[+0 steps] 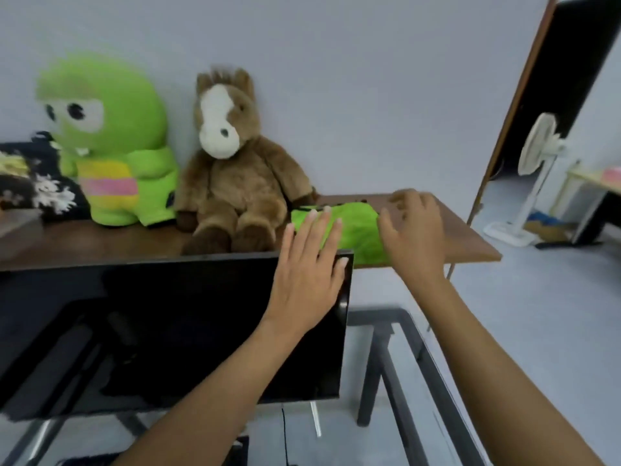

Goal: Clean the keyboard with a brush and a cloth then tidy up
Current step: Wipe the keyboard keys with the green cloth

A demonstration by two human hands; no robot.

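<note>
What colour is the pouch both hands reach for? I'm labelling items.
Bright green pouch, seen in the head view.

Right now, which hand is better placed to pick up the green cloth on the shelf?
The right hand: it hovers open at the green cloth. The left hand lies over the monitor corner.

Green plush frog (111, 136) beside brown plush horse (232, 163), both on wooden shelf (470, 243) against wall. Black monitor (168, 331) in front. White standing fan (534, 156) near doorway.

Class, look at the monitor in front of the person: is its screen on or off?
Off. The monitor shows a uniformly black screen with only faint reflections, no lit image or text.
</note>
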